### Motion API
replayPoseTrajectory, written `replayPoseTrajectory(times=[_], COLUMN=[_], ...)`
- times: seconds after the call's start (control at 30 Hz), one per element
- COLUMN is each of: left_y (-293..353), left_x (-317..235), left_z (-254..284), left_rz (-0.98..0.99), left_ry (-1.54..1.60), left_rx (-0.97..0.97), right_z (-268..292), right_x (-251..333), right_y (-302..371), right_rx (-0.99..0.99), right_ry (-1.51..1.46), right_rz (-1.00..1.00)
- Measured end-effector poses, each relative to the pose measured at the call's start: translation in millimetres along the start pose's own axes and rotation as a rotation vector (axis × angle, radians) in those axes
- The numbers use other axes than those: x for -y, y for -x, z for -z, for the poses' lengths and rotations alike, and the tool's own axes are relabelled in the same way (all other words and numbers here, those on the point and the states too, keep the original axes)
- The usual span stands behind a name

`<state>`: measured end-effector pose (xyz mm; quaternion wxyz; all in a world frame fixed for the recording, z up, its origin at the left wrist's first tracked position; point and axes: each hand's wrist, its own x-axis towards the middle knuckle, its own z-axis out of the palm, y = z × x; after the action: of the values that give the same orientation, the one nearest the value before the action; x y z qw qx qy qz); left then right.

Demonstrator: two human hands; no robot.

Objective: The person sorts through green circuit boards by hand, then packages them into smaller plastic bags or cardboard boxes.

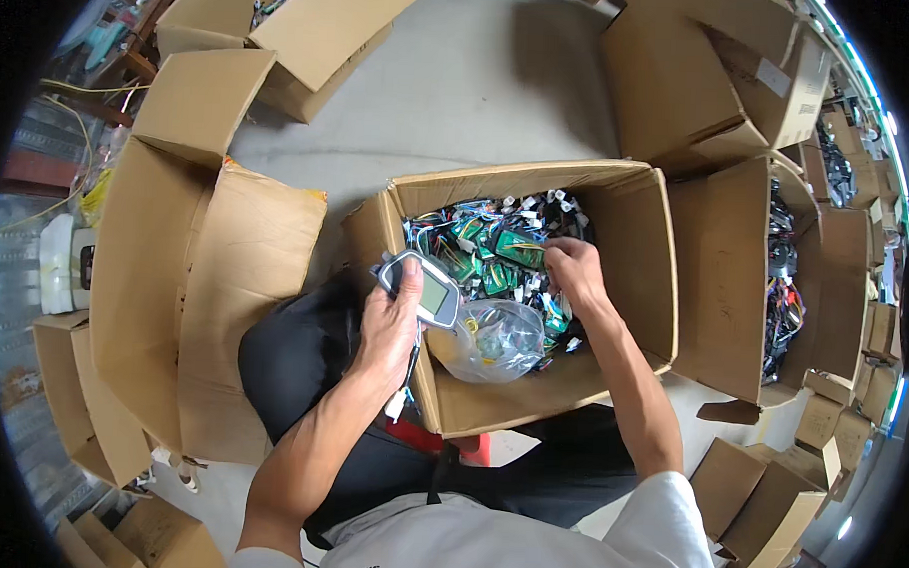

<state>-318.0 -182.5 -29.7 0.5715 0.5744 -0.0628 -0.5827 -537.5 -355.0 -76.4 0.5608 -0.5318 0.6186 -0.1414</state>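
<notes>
My left hand [385, 327] is closed around a grey handheld display unit [436, 291] with a blank-looking screen, thumb on its upper edge. From it a dark cable [411, 368] hangs down, ending in a white connector [395, 405]. In front of me stands an open cardboard box [625, 265] filled with green circuit boards, coloured wires and white plugs. Inside it, the fingers of my right hand [577, 276] are pinched at the right edge of a green circuit board [519, 249]. Close to my left hand, a clear plastic bag [492, 347] lies on the pile.
More open cardboard boxes surround me: a tall one [155, 274] at left, one [328, 29] at the far left. On the right, a box [720, 283] holds dark cables. Grey floor [461, 94] shows beyond the middle box. My knees are beside its near side.
</notes>
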Motion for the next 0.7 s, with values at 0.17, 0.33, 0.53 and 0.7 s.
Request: replayPoseTrajectory(times=[0.17,0.33,0.53,0.7], left_y=[23.1,76.0,131.6,158.9], left_x=[10.0,18.3,-8.4,-12.7], left_z=[-15.6,-35.2,-40.1,-64.5], left_rz=[0.012,-0.026,-0.231,-0.101], left_ry=[-0.034,-0.068,-0.434,-0.567], left_rx=[0.246,0.505,0.862,1.031], right_z=[4.6,-48.3,11.8,3.9], right_x=[47.3,23.8,49.7,59.4], right_y=[147.8,257.4,303.8,301.8], right_rx=[-0.051,-0.039,-0.239,0.171], right_ry=[-0.41,-0.388,0.182,-0.289], right_rz=[0.068,0.145,0.637,0.549])
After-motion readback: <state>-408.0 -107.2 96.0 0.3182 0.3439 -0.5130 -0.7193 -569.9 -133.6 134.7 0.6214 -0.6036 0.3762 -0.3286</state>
